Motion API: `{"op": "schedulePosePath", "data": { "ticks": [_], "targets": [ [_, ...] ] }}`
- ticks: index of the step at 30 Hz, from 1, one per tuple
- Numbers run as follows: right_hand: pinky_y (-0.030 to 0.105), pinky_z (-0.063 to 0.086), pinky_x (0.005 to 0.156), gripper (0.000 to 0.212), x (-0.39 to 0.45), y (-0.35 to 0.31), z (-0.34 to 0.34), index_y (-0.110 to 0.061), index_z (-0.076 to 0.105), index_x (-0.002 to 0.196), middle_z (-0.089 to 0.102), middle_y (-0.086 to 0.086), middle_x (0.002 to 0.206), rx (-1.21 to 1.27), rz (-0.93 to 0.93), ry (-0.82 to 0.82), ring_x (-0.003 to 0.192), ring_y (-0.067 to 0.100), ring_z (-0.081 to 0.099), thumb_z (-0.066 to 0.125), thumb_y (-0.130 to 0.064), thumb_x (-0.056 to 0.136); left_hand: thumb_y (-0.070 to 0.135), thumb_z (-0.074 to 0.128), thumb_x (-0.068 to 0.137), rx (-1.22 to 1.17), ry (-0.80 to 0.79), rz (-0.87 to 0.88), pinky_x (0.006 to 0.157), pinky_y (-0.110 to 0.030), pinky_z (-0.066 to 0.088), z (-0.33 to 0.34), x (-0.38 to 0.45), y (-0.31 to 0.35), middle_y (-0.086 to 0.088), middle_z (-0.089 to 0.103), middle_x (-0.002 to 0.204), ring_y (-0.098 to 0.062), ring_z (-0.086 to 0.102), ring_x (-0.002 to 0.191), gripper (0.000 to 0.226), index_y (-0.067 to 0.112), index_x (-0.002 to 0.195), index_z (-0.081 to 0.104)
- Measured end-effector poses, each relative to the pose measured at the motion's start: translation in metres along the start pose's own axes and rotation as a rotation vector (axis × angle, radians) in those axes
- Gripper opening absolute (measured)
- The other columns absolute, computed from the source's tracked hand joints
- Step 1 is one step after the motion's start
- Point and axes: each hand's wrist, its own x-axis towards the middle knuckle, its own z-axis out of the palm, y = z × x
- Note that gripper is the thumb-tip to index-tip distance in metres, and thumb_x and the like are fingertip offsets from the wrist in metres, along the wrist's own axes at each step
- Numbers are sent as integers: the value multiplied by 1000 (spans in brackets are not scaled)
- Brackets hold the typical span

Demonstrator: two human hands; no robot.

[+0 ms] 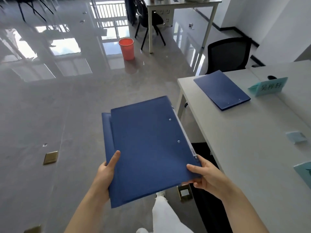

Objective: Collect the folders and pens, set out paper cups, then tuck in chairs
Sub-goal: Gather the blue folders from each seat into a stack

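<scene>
While the person stands beside the white table, both hands are busy with a small stack of blue folders carried flat in the air over the grey floor. The left hand grips the stack's near left corner, thumb lying on the top cover and fingers hidden underneath. The right hand pinches the near right corner, thumb on top, fingers curled under the edge. At least two folders are in the stack, since a second cover peeks out past the left-hand grip; I cannot tell whether more lie beneath.

Judging by this, collecting is partly done. One more blue folder lies closed on the table, well beyond the right hand's grip and off to its right, near the far corner. It looks like the next thing to be picked up. I see no pens anywhere, so I cannot say whether they have been gathered or simply lie out of view.

Nothing of the cup step shows: no paper cups stand on the table. What is there are teal name cards, one just past the loose folder and another at the picture's right edge, plus a pale note pad between them.

As for chairs, a black mesh chair stands at the table's far end, farther from the hands than the loose folder, and seems pulled back from the edge. That step looks not yet done.
</scene>
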Motion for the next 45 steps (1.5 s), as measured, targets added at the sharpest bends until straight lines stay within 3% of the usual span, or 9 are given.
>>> {"op": "schedulePosePath", "data": {
  "ticks": [5, 12, 16, 21, 25, 29, 37, 41, 45],
  "targets": [
    [24, 46, 49, 38, 76, -54, -1, -23, 54, 121, 71, 10, 109, -148, -8, 0, 80, 37, 71, 69, -19, 86, 24, 74, 81, 45, -35, 1, 66, -42, 60, 36, 63, 49, -12, 76, 100, -34, 73, 86, 42, 7, 117, 61],
    [26, 55, 56, 27, 174, -141, -14, -19, 59, 105, 67, -2, 95, -649, -82, 235, 73, 18, 68, 68, -34, 84, 17, 72, 84, 34, -23, 9, 61, -40, 60, 83, 143, 127, -13, 76, 98, -34, 73, 83, 33, 5, 113, 61],
    [15, 42, 57, 35, 219, -174, -16, -22, 57, 116, 59, -14, 89, -796, -93, 272, 78, 1, 57, 58, -46, 89, 15, 75, 80, -5, -69, -5, 67, -44, 60, 98, 183, 156, -13, 75, 103, -37, 72, 89, 41, 8, 117, 60],
    [29, 46, 87, 43, 282, -203, -3, -28, 47, 127, 59, -12, 118, -596, -74, 292, 107, 8, 56, 47, -54, 92, 21, 75, 65, 26, -188, -15, 68, -45, 59, 110, 245, 198, -16, 73, 108, -40, 71, 93, 59, 7, 120, 59],
    [31, 49, 75, 32, 343, -235, 12, -19, 57, 100, 66, -4, 102, -500, -131, 454, 92, 11, 62, 49, -49, 93, 17, 74, 65, 83, -294, -27, 69, -45, 59, 119, 311, 248, -15, 72, 110, -39, 71, 93, 60, 6, 122, 57],
    [22, 46, 59, 28, 388, -274, 36, -16, 54, 92, 66, -1, 94, -426, -198, 573, 84, 11, 63, 49, -44, 94, 13, 75, 60, 166, -338, -55, 69, -44, 58, 129, 377, 312, -14, 73, 108, -36, 72, 89, 65, 8, 123, 57],
    [29, 54, 63, 33, 459, -346, 62, -13, 50, 97, 66, 1, 97, -222, -213, 738, 87, 18, 66, 45, -45, 95, 29, 68, 87, 292, -426, -53, 71, -41, 58, 188, 484, 415, -9, 75, 105, -33, 73, 91, 36, 15, 119, 61],
    [20, 46, 60, 36, 479, -375, 30, -10, 53, 102, 65, 0, 102, -167, -177, 818, 89, 13, 64, 44, -44, 97, 25, 68, 87, 361, -505, -75, 69, -41, 59, 240, 521, 440, -10, 75, 103, -33, 73, 89, 33, 14, 117, 62],
    [27, 51, 68, 46, 500, -394, -29, -7, 62, 100, 67, 8, 98, -15, -101, 886, 90, 22, 64, 33, -43, 101, 24, 68, 86, 420, -567, -83, 73, -44, 58, 298, 552, 455, -10, 75, 104, -34, 72, 90, 32, 14, 116, 62]
  ]
}}
